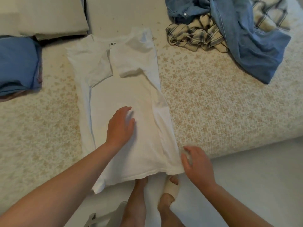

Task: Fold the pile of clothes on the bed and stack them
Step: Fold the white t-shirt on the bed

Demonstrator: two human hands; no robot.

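Observation:
A white T-shirt [124, 89] lies flat on the floral bed cover [213, 112], neck away from me, both sides and sleeves folded inward, its hem hanging over the bed's near edge. My left hand [120, 126] rests flat on the shirt's lower middle, fingers straight. My right hand [196, 164] hovers at the shirt's lower right corner, fingers spread and loosely bent, holding nothing I can see. A stack of folded clothes [18, 66], blue on top, sits at the left. An unfolded pile lies at the back right: a denim garment [246, 46] over a plaid shirt [196, 36].
Pale pillows [49, 15] lie at the back left, behind the folded stack. The bed's near edge runs diagonally at the lower right, with light floor [254, 177] beyond it. My feet [167, 192] stand on the floor under the shirt's hem.

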